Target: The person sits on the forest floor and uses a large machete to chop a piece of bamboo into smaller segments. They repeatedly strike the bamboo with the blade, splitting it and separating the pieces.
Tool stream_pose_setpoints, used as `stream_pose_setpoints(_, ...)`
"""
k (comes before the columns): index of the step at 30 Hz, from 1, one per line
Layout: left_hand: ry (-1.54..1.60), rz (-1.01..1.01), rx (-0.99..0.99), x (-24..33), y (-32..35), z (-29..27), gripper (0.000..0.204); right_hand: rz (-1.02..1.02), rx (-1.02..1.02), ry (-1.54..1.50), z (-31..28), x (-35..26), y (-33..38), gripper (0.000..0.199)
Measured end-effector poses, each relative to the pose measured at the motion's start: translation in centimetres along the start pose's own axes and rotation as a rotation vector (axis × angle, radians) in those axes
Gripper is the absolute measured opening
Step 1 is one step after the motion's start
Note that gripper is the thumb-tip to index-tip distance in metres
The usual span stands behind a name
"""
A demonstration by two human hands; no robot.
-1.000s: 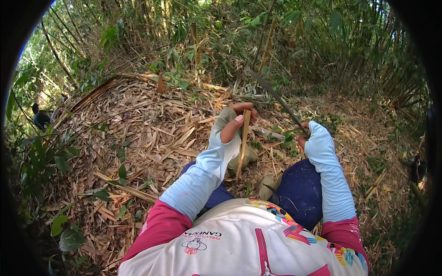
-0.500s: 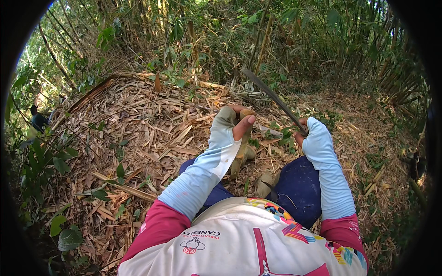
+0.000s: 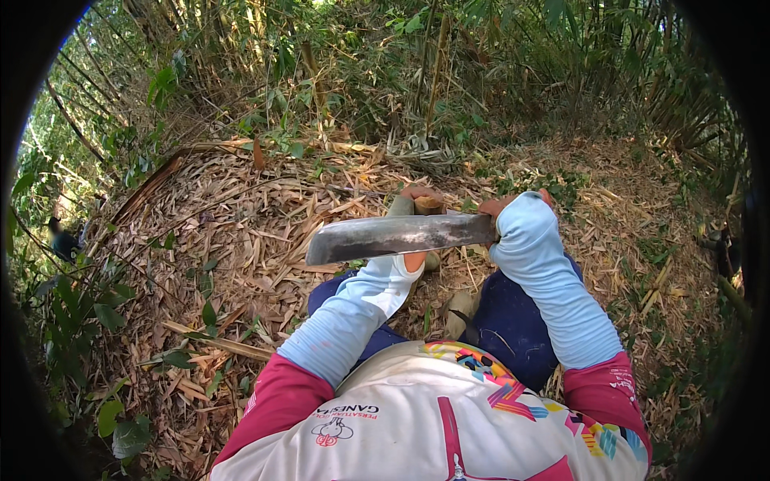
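My right hand (image 3: 513, 208), in a pale blue arm sleeve, grips the handle of a long grey machete (image 3: 397, 236). The blade lies level across the middle of the view, its tip pointing left, and covers my left wrist. My left hand (image 3: 417, 200) is closed around the top of a short bamboo stick (image 3: 429, 207) held upright in front of my knees. Most of the stick is hidden behind the blade and my forearm.
Dry bamboo leaves and split stalks (image 3: 216, 345) cover the sloping ground. Standing bamboo stems (image 3: 437, 64) and green undergrowth rise at the back. Another person (image 3: 62, 239) is far off at the left edge. My dark blue trousers (image 3: 513, 321) fill the lower middle.
The machete has swung from pointing up and away to lying level across my left forearm, close to the camera. My left hand has kept its hold on the stick.
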State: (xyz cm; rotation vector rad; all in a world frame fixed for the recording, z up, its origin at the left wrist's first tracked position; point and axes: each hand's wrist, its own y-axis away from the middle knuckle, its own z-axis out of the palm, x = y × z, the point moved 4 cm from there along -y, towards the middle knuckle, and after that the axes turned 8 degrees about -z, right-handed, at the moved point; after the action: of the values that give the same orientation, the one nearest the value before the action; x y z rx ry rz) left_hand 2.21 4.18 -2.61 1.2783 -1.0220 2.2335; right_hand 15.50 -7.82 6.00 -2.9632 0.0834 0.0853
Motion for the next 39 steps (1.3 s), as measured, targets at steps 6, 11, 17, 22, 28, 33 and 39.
stream_pose_setpoints(6,-0.144,-0.173,-0.131,3.3,1.3,2.4,0.059,0.016,-0.07,0.057,0.5,0.5,-0.1,0.036)
stream_pose_setpoints(11,-0.304,-0.186,-0.168,3.5,1.7,3.3,0.068,-0.005,0.022,0.006,-0.4,0.5,0.3,0.033)
stream_pose_setpoints(17,-0.389,-0.129,-0.137,3.4,1.5,4.4,0.05,-0.052,0.183,0.052,-0.4,0.6,0.9,0.032)
stream_pose_setpoints(22,-0.412,-0.086,-0.158,3.3,1.5,4.4,0.046,-0.025,0.071,0.072,-1.0,0.2,0.4,0.031)
stream_pose_setpoints(28,-0.316,-0.119,-0.15,3.0,1.6,4.7,0.052,-0.069,0.181,0.057,-0.9,0.2,0.7,0.025)
stream_pose_setpoints(33,-0.331,-0.136,-0.171,2.5,1.8,4.4,0.055,-0.066,0.179,0.09,-1.0,-0.1,0.7,0.033)
stream_pose_setpoints(39,-0.386,-0.16,-0.176,1.3,2.0,4.1,0.061,-0.039,0.049,0.126,-0.2,0.5,0.5,0.03)
